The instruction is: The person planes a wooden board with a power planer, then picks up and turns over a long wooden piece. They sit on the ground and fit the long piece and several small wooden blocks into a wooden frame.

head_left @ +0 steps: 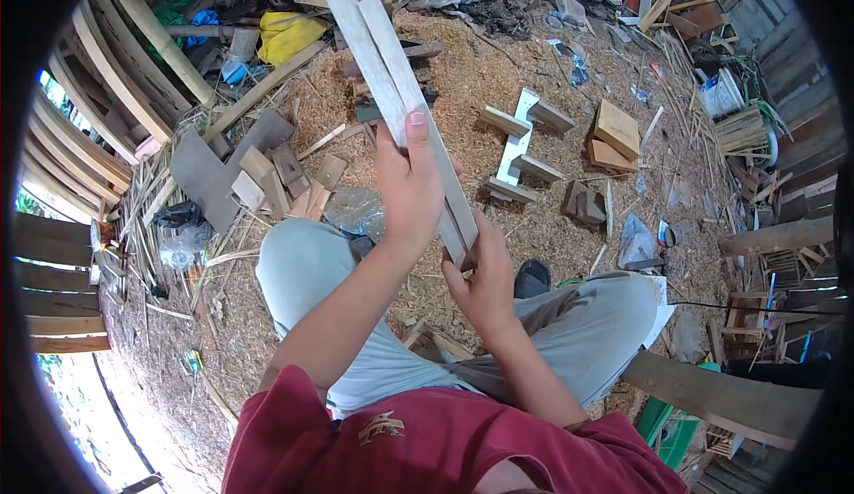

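Wooden slats [381, 49] gripped by left hand [407, 193] midway, right hand [487, 282] closed around lower end.

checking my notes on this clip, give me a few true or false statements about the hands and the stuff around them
1. Both the left hand and the right hand grip two long wooden slats. True.
2. The wooden slats point straight down. False: they slant up and away from the person.
3. A yellow bag lies in the far clutter. True.
4. Bare concrete shows all around the person. False: sawdust and wood scraps lie there.
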Tool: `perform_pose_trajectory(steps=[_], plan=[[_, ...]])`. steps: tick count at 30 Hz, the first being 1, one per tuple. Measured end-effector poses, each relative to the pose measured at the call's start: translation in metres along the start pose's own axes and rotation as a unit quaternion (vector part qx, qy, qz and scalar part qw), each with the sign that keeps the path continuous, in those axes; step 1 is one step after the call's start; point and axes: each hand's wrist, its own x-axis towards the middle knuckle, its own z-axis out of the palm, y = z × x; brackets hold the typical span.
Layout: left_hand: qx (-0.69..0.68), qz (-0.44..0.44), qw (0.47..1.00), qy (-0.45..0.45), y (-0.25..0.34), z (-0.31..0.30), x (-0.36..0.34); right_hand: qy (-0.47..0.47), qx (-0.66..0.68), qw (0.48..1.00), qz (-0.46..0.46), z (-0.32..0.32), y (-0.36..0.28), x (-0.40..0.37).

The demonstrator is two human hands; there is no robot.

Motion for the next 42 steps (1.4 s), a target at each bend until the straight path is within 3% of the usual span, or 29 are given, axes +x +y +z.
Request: perform_pose_trajectory(steps=[5, 10, 13, 16, 23, 26, 32, 38, 42], plan=[[-0.024, -0.061, 0.998, 0.002, -0.019, -0.008, 0.008, 0.022, 0.021, 0.999, -0.033, 0.007, 0.001, 0.000], [-0.082, -0.088, 0.992, -0.039, -0.028, -0.023, 0.024, -0.026, 0.277, 0.955, 0.105, 0.016, 0.005, -0.010], [-0.152, -0.172, 0.972, -0.054, -0.009, -0.026, 0.031, -0.051, 0.383, 0.909, 0.154, 0.004, -0.007, -0.009], [-0.183, -0.192, 0.957, -0.118, 0.021, -0.032, 0.031, -0.089, 0.410, 0.890, 0.178, -0.005, -0.008, -0.010], [-0.144, -0.148, 0.974, -0.093, 0.022, -0.031, 0.029, -0.162, 0.468, 0.834, 0.242, -0.013, -0.010, -0.012], [-0.166, -0.168, 0.965, -0.115, 0.019, -0.035, 0.032, -0.164, 0.468, 0.837, 0.232, -0.010, -0.006, -0.013], [-0.147, -0.155, 0.974, -0.073, 0.014, -0.029, 0.031, -0.137, 0.502, 0.826, 0.218, -0.013, -0.015, -0.009], [-0.286, -0.119, 0.939, -0.148, 0.032, -0.028, 0.023, -0.180, 0.520, 0.805, 0.222, -0.013, -0.009, -0.019], [-0.375, -0.143, 0.898, -0.183, 0.024, -0.032, 0.029, -0.187, 0.527, 0.795, 0.234, -0.014, -0.010, -0.018]])
